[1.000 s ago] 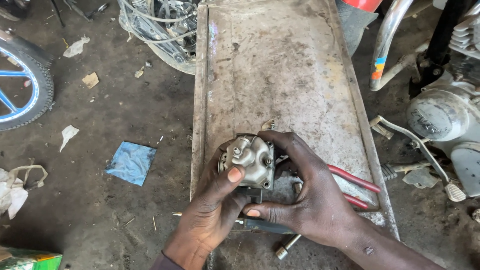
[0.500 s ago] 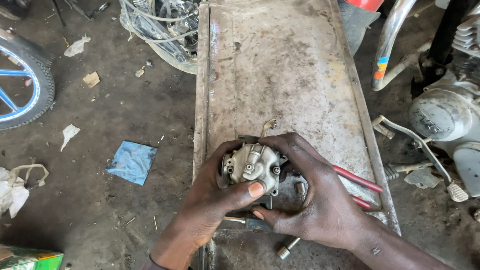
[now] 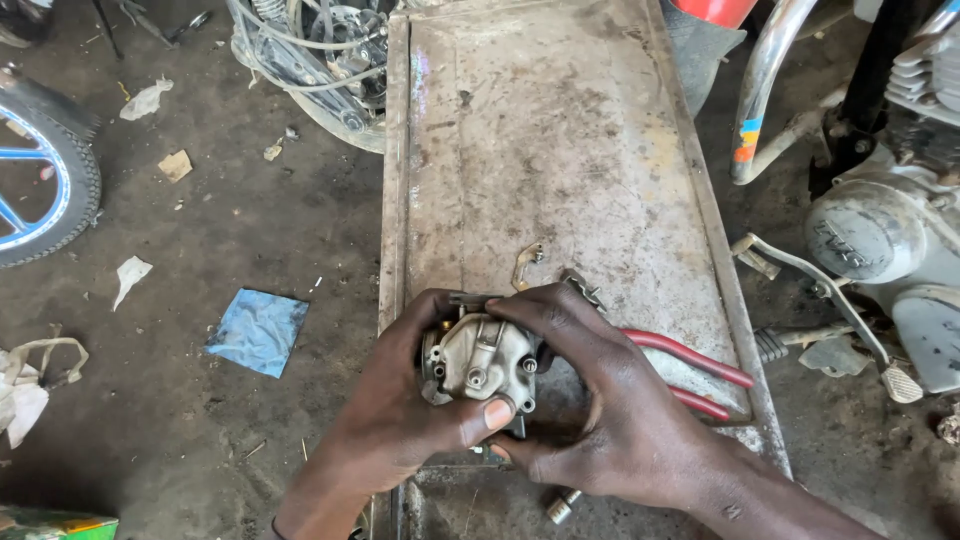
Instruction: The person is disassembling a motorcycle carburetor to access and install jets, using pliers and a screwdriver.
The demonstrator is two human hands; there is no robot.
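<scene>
Rusty metal bench (image 3: 560, 150) on a dirt floor; at its near edge, left hand (image 3: 400, 420) and right hand (image 3: 610, 410) clamp a grey carburettor (image 3: 485, 360), best kept steady.

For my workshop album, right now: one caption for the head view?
Both hands, left hand and right hand, grip a grey metal carburettor over a rusty metal tray, red-handled pliers beside.

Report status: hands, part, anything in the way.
Both hands, left and right, grip carburetor over tray. Red pliers beside right hand. Small bracket just beyond.
</scene>
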